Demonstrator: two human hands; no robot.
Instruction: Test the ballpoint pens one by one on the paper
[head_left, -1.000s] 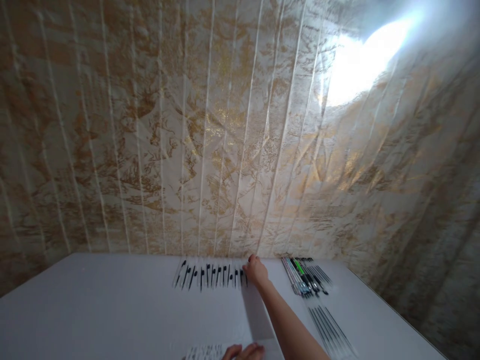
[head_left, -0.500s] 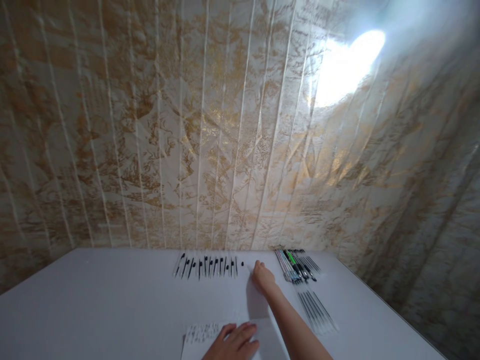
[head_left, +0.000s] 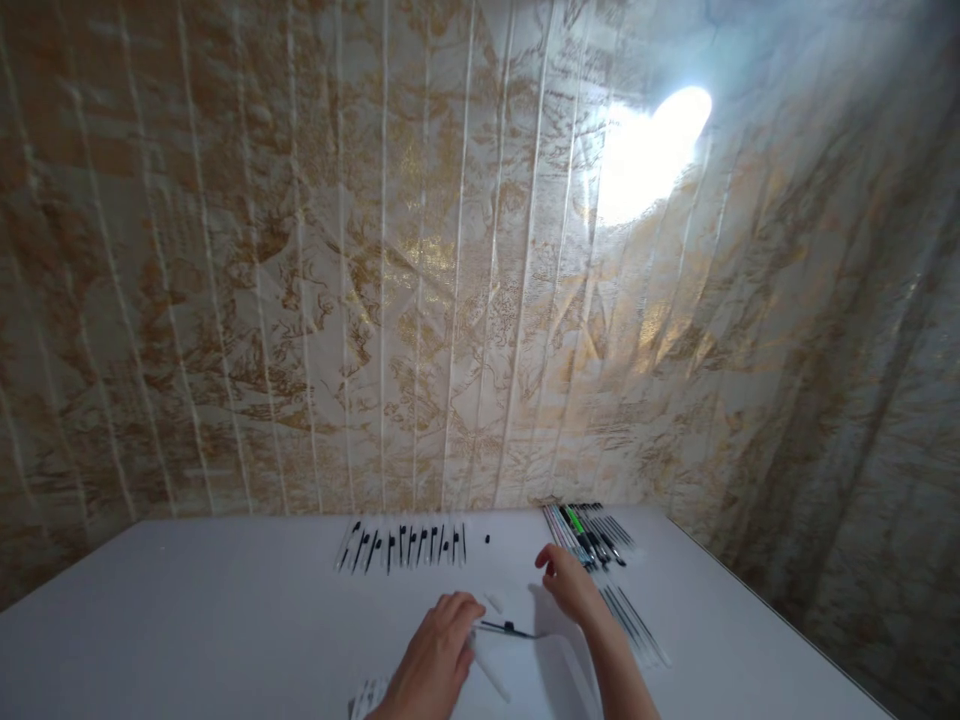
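Note:
My left hand (head_left: 439,645) is over the paper at the table's front, fingers bent at the left end of a thin dark pen part (head_left: 506,628); whether it grips the part is unclear. A pale tube (head_left: 493,677) lies below the fingers, and a small whitish piece (head_left: 493,603) lies just beyond them. To the right my right hand (head_left: 562,577) hovers with curled fingers apart, holding nothing visible. It is near the pens (head_left: 581,535), one of them green. A small black cap (head_left: 487,539) sits alone behind the hands.
A row of several dark refills and clear pen barrels (head_left: 401,548) lies at the back left of the white table (head_left: 187,620). More thin refills (head_left: 632,620) lie right of my right forearm. Printed paper (head_left: 367,697) shows at the front. A patterned curtain (head_left: 337,300) hangs behind.
My left hand has moved up from the paper. My right hand has shifted right and nearer. The dark part, pale tube and whitish piece now show between the hands.

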